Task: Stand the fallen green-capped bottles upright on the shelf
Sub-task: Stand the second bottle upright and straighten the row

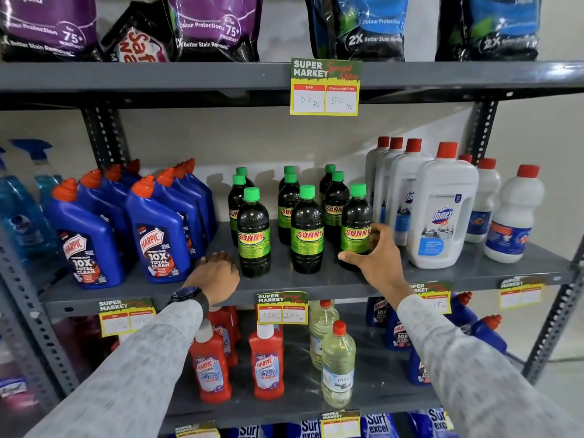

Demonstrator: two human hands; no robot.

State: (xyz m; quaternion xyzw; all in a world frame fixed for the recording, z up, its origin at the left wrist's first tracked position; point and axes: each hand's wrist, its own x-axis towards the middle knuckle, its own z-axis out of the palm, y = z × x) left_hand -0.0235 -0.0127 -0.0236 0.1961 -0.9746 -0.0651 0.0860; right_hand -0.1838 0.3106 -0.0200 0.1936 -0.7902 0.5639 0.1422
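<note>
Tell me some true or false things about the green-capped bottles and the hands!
1. Every green-capped bottle in view stands upright. True.
2. The right hand touches the front right green-capped bottle. True: its fingers wrap round the lower part.
3. The left hand holds a blue bottle. False: it rests palm down on the shelf, holding nothing.
4. The white bottles have green caps. False: their caps are red.
5. The blue bottles stand left of the green-capped ones. True.
</note>
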